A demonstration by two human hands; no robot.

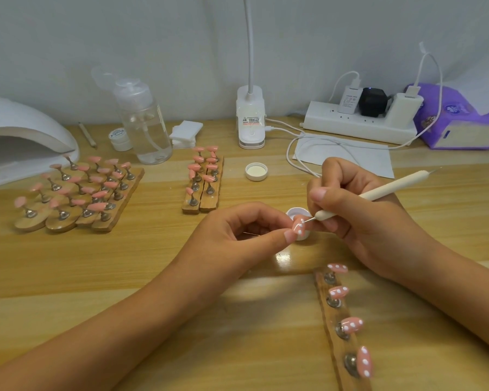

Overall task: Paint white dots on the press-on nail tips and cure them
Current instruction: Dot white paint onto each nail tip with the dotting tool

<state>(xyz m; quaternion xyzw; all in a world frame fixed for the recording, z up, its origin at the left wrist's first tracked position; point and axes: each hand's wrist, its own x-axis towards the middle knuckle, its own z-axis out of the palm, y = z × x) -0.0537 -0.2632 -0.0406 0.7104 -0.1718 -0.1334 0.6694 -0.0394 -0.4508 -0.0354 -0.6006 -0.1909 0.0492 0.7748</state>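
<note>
Head view: a person's left hand (237,230) pinches a pink nail tip (298,227) between thumb and fingertips. The right hand (350,210) grips a white dotting pen (378,193) like a pencil, its fine point at the tip's surface beside a few white dots. Just behind sits a small white paint pot (294,213). On the counter (153,263) near the right wrist, a wooden strip (332,316) carries four dotted tips (338,292). Farther off stand racks of plain pink tips (76,190), and at far left the curing lamp (26,128). Dotting appears under way, with curing yet to come. The next dot likely calls for a light, steady touch, clear of the wet paint.
</note>
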